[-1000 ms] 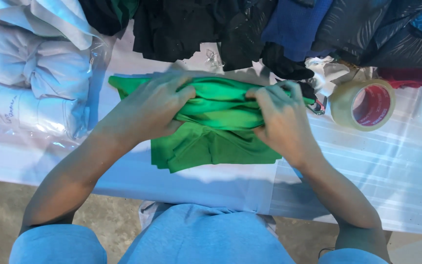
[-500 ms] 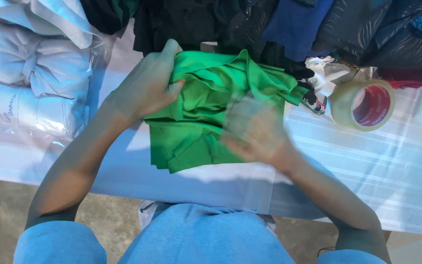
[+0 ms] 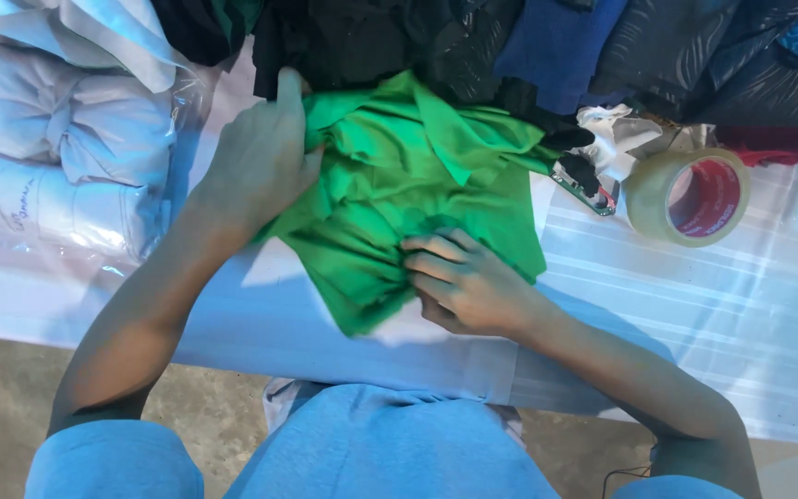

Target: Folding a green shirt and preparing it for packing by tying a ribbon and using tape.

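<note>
Since earlier, right hand [image 3: 468, 282] drops, fingers curled gripping green garment [image 3: 417, 194]'s lower fold; left hand [image 3: 256, 166] clutches its upper edge.

Green garment [image 3: 417, 176], bright, soft, crumpled and partly folded, with many creases. Lies on white striped table cover [image 3: 695, 305], upper edge touching pile of dark clothes [image 3: 399, 37]. Gripped at left edge by left hand [image 3: 256, 166]; pressed at lower middle by right hand [image 3: 468, 282], fingers bent into fabric.
</note>
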